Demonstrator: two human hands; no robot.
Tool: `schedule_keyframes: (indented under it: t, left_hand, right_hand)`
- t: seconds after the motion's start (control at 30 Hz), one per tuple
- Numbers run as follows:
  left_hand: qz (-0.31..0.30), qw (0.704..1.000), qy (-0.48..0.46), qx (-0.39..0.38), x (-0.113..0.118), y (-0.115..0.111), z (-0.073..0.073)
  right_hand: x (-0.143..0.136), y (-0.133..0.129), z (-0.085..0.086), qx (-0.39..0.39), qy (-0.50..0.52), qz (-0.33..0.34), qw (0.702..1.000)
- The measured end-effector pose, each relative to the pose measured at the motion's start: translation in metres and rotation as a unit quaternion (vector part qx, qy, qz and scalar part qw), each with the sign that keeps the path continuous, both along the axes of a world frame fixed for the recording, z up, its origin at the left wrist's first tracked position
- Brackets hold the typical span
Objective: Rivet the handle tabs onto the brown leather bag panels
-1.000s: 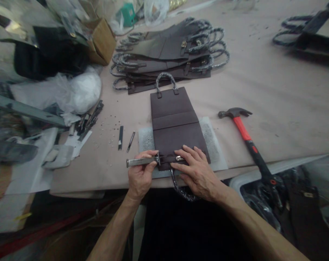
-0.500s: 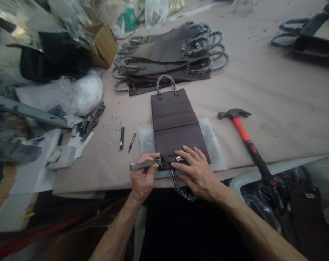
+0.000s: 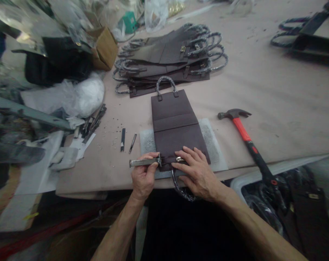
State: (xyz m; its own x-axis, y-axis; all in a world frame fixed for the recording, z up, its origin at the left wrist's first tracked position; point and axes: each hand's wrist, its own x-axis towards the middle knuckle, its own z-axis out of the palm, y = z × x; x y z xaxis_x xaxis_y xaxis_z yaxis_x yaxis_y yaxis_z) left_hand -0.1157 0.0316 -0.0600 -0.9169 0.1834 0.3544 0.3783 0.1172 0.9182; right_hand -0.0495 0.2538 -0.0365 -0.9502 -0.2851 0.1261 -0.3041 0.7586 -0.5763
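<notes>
A dark brown bag panel (image 3: pixel 175 108) lies flat before me, partly over a pale board (image 3: pixel 212 145), with a plastic-wrapped handle (image 3: pixel 166 84) at its far end. Another wrapped handle (image 3: pixel 178 186) hangs past the table's front edge. My left hand (image 3: pixel 143 177) grips a metal punch (image 3: pixel 144 162), whose wide end meets the panel's near left corner beside a strap. My right hand (image 3: pixel 194 170) lies spread on the near right part of the panel, fingers next to a small metal clasp (image 3: pixel 179 159) on the strap.
A claw hammer (image 3: pixel 244 134) with a red and black handle lies to the right. Left of the board are a thin rod tool (image 3: pixel 132 143) and a dark flat strip (image 3: pixel 122 139). Stacked brown panels (image 3: pixel 164 54) lie behind; a bin (image 3: pixel 236 185) holding more stands at lower right.
The outer end of the punch has dipped slightly, and its shaft is turned a little in my left hand. My right hand and the panel stay in place.
</notes>
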Motion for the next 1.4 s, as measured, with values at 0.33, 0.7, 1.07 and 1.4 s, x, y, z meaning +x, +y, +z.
schedule_keyframes:
  t: [0.33, 0.7, 1.07, 1.4]
  left_hand:
    - [-0.01, 1.0, 0.022, -0.012, 0.0022, -0.001, 0.0024]
    - [0.002, 0.991, 0.113, -0.067, 0.0012, 0.0054, 0.0029]
    - [0.012, 0.99, 0.108, -0.09, 0.0074, 0.0068, -0.0019]
    - [0.0, 0.986, 0.122, -0.115, 0.002, 0.0085, 0.0023]
  right_hand:
    - [-0.0005, 0.0007, 0.0, -0.003, 0.006, -0.001, 1.0]
    - [0.0003, 0.0009, 0.0005, 0.004, -0.001, 0.0, 1.0]
    - [-0.0011, -0.0004, 0.0019, 0.003, -0.003, -0.003, 1.0]
    - [-0.0003, 0.0009, -0.0015, -0.004, 0.006, -0.005, 1.0]
